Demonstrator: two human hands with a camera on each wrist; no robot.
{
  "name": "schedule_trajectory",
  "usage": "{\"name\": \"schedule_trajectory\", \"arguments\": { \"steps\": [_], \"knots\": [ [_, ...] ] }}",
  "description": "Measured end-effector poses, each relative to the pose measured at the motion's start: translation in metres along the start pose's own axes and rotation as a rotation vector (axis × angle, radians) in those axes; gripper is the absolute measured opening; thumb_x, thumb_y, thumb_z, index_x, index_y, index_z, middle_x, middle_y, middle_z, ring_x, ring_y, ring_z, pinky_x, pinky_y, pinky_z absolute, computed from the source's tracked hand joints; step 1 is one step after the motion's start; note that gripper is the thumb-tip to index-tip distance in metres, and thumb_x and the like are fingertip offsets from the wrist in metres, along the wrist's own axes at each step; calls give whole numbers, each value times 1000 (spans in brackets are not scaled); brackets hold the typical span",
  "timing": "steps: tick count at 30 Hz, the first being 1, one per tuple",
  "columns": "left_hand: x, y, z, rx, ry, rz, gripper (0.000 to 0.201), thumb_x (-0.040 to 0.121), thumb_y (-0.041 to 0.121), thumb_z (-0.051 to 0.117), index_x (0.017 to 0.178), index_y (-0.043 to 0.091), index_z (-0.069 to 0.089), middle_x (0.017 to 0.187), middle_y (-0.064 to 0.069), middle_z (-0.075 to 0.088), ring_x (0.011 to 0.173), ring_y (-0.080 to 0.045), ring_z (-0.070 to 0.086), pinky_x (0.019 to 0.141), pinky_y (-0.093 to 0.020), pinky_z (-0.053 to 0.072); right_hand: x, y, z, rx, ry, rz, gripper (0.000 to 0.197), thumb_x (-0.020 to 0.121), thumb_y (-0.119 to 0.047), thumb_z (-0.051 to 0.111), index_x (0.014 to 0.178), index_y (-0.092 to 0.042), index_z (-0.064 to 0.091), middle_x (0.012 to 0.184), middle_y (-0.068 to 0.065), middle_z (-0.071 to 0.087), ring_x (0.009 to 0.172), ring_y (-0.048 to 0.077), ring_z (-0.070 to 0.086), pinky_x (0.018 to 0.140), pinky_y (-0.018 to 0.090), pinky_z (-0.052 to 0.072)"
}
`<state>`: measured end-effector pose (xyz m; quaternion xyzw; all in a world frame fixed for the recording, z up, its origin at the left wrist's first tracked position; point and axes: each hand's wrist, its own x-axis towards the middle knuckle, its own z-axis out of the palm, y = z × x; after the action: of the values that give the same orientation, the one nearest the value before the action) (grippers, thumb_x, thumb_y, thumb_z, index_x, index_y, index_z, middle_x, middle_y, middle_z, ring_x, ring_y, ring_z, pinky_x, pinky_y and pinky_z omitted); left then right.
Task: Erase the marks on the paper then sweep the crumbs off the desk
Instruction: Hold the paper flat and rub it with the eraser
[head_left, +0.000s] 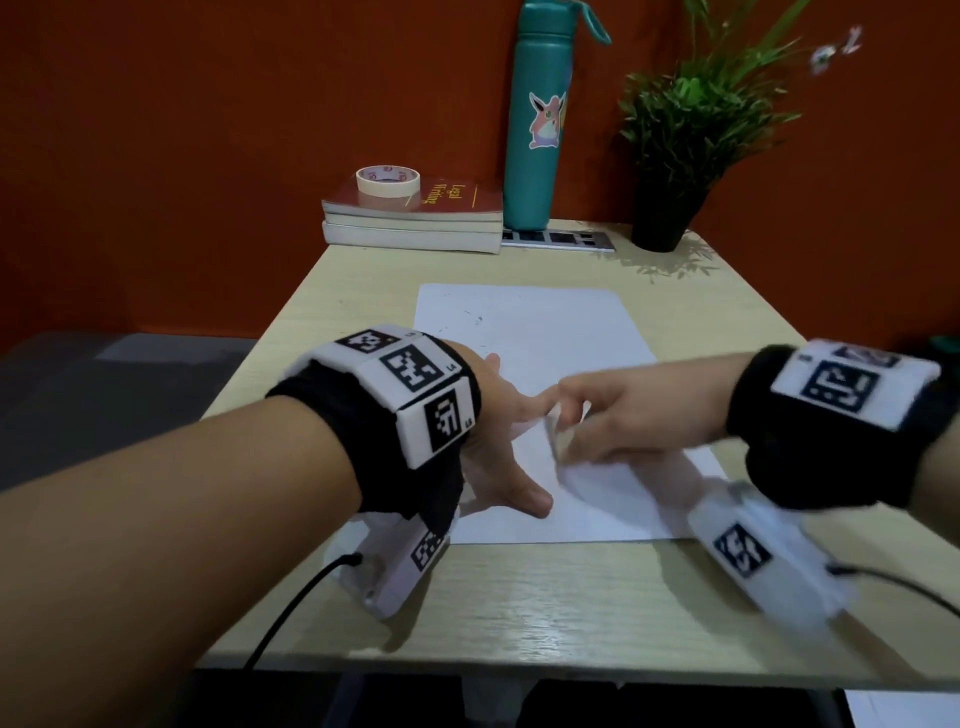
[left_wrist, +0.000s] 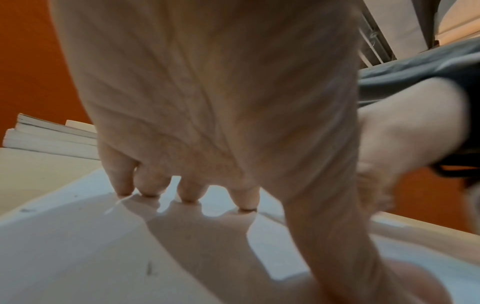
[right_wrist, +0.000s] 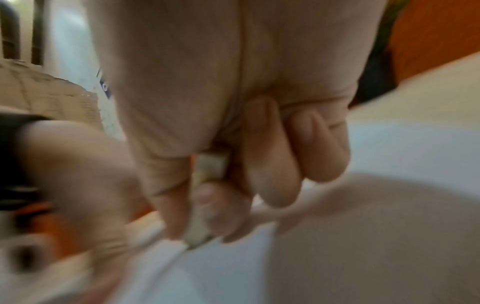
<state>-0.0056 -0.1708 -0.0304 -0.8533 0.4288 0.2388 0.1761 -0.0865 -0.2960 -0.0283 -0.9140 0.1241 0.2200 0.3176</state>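
A white paper (head_left: 545, 332) lies on the light wooden desk (head_left: 519, 597). Faint dark marks and specks (head_left: 470, 319) show near its far left corner, and a short pencil stroke (left_wrist: 149, 268) appears in the left wrist view. My left hand (head_left: 498, 431) presses the paper's left side with spread, straight fingers; its fingertips (left_wrist: 188, 198) touch the paper (left_wrist: 64, 246). My right hand (head_left: 587, 415) pinches a small white eraser (head_left: 558, 434) between thumb and fingers, just right of the left hand. The eraser (right_wrist: 207, 166) has its lower end against the paper (right_wrist: 389, 144). The right hand is blurred.
Two stacked books (head_left: 415, 218) with a roll of masking tape (head_left: 387, 181) on top sit at the back. Beside them stand a teal bottle (head_left: 537, 119) and a potted plant (head_left: 675, 150), with a flat marker strip (head_left: 558, 240) between them. The desk's near edge (head_left: 519, 670) is close.
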Motion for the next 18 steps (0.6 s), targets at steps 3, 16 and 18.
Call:
{"name": "schedule_trajectory", "arguments": {
  "steps": [3, 16, 18],
  "knots": [
    [1, 0, -1, 13, -15, -9, 109, 68, 80, 54, 141, 50, -22, 155, -13, -24, 147, -26, -3, 114, -47, 13, 3, 6, -9, -20, 110, 10, 21, 87, -18, 61, 95, 0, 54, 64, 9, 52, 57, 20, 42, 51, 27, 33],
    [0, 2, -2, 38, -18, -6, 110, 69, 80, 52, 141, 47, -24, 157, -16, -18, 147, -23, -7, 113, -46, 13, -1, 9, -5, 35, 6, 22, 16, 87, -14, 63, 84, -16, 48, 56, -2, 49, 43, 7, 38, 42, 16, 32],
    [0, 3, -3, 36, -18, -8, 111, 69, 80, 52, 141, 46, -25, 156, -17, -18, 147, -23, -9, 113, -46, 12, -1, 11, -12, 6, 80, 33, 15, 87, -16, 62, 87, -14, 47, 56, -1, 50, 42, 9, 37, 42, 19, 31]
  ]
}}
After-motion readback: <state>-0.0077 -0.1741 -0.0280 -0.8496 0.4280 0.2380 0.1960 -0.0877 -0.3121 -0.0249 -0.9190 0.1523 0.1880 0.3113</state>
